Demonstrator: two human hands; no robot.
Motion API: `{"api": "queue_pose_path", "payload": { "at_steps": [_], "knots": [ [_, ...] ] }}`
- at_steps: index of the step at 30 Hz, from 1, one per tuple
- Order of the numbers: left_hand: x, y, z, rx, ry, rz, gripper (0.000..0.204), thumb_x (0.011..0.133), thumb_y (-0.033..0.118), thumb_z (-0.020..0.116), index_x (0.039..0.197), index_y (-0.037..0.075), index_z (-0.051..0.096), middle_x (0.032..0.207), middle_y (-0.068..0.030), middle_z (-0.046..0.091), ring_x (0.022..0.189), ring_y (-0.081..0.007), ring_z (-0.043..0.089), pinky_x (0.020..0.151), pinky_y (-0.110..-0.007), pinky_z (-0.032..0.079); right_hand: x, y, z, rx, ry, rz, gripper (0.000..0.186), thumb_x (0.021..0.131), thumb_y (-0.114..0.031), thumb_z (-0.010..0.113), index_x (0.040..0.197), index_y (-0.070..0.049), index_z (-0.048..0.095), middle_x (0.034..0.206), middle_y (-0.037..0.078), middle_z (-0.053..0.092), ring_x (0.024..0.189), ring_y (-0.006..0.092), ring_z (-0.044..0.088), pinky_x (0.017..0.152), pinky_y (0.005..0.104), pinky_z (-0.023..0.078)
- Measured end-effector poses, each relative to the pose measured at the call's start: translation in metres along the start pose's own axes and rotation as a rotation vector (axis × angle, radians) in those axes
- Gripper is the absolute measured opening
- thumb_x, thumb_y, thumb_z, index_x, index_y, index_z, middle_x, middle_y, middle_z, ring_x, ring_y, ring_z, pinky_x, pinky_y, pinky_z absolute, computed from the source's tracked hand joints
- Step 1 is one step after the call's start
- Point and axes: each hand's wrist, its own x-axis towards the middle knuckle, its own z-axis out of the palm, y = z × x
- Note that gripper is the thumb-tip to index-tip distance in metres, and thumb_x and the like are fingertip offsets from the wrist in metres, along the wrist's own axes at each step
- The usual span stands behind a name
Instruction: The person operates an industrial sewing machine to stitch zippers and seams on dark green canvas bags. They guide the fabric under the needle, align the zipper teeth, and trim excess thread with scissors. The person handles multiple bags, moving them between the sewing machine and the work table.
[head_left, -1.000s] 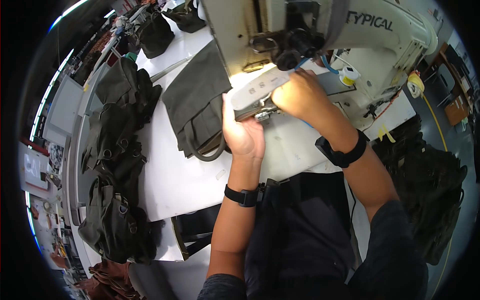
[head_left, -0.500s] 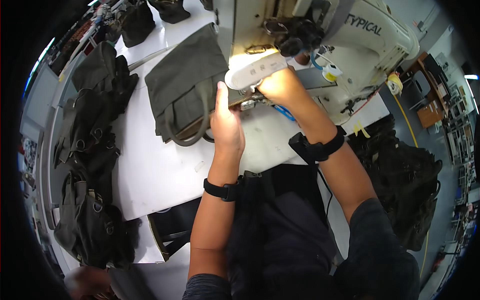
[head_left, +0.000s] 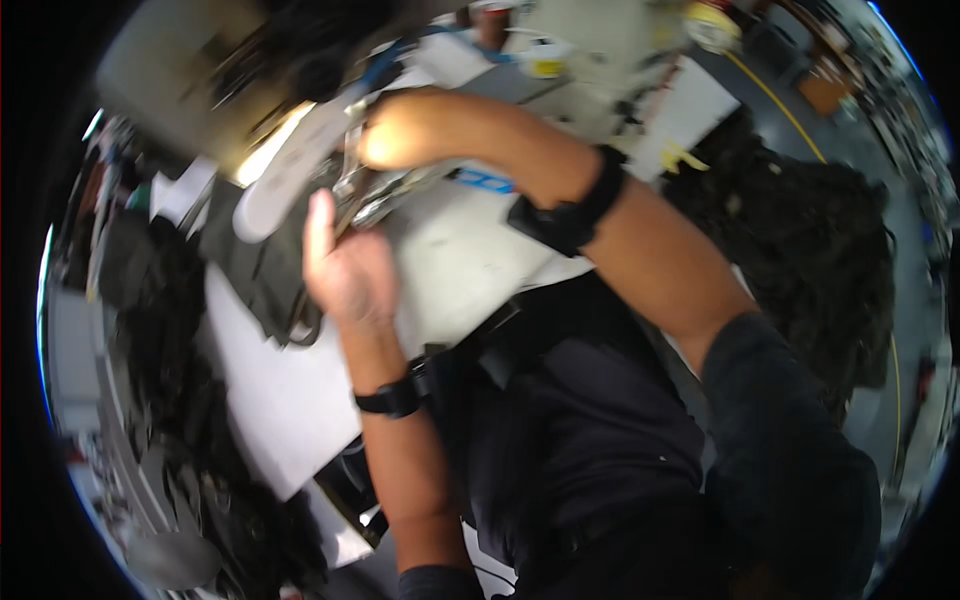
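A dark green-grey fabric bag (head_left: 250, 265) lies on the white table below the sewing machine's head, its handle hanging toward me. My left hand (head_left: 352, 275) is at its near edge, thumb stretched up and the other fingers mostly hidden behind the edge; it appears to grip the bag. Beside the machine's needle area, my right hand (head_left: 405, 130) is closed, its fingertips turned away and blurred, so what it pinches is unclear. A white oval machine cover (head_left: 290, 175) hides part of the bag. Blue-handled scissors (head_left: 485, 180) lie on the table near my right forearm.
The sewing machine body (head_left: 600, 50) stands at the back. Dark bags are piled along the left (head_left: 170, 370), and another dark heap (head_left: 790, 240) sits at the right. A white table (head_left: 460, 240) spreads between. Yellow tape scraps (head_left: 683, 158) stick to its right edge.
The view has swung and blurred, so the machine, bag and both hands sit further left. Both hands stay close to the bag and needle area; the right wrist looks more bent.
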Motion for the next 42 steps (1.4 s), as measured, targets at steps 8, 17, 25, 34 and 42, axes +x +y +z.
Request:
{"api": "queue_pose_path", "payload": {
  "at_steps": [8,17,25,34,42],
  "knots": [
    [0.002,0.013,-0.004,0.069,0.244,0.062,0.047,0.113,0.026,0.050,0.148,-0.005,0.051,0.150,-0.0160,0.058,0.132,-0.0270,0.058,0.116,-0.043,0.042,0.026,-0.010,-0.004,0.015,-0.299,-0.005,0.062,0.100,-0.051,0.043,0.135,-0.008,0.069,0.141,0.016,0.066,0.135,0.0335,0.058,0.126,0.0603,0.018],
    [0.017,0.006,-0.022,0.060,0.200,0.156,0.039,0.113,0.024,0.050,0.136,-0.005,0.060,0.134,-0.0154,0.068,0.116,-0.0247,0.065,0.102,-0.038,0.051,0.012,-0.015,-0.001,0.165,-0.200,0.079,0.057,0.101,-0.051,0.047,0.125,-0.007,0.075,0.127,0.017,0.073,0.125,0.0385,0.063,0.112,0.0652,0.033],
    [0.008,0.001,-0.009,0.353,0.261,0.230,0.044,0.115,0.023,0.045,0.142,-0.011,0.054,0.137,-0.0161,0.064,0.121,-0.0256,0.062,0.110,-0.040,0.046,0.015,-0.008,0.057,0.019,0.409,0.040,0.016,0.073,-0.029,0.070,0.077,-0.015,0.076,0.080,0.007,0.075,0.080,0.0290,0.073,0.086,0.0564,0.047],
    [-0.013,-0.011,-0.017,1.171,0.262,0.326,0.050,0.094,-0.002,0.065,0.144,0.004,0.061,0.126,-0.0132,0.070,0.098,-0.0224,0.069,0.089,-0.035,0.055,-0.025,-0.009,0.026,0.224,0.609,-0.131,0.023,0.079,-0.029,0.077,0.075,-0.007,0.072,0.067,0.015,0.069,0.064,0.0348,0.070,0.064,0.0475,0.052],
    [-0.028,-0.004,0.017,0.533,0.350,0.308,0.033,0.109,0.027,0.061,0.127,0.000,0.069,0.126,-0.0051,0.070,0.112,-0.0132,0.063,0.099,-0.033,0.046,-0.031,-0.027,0.046,-0.005,0.787,-0.188,0.020,0.085,-0.022,0.073,0.093,-0.004,0.070,0.078,0.013,0.070,0.084,0.0308,0.069,0.093,0.0495,0.043]
  ]
}}
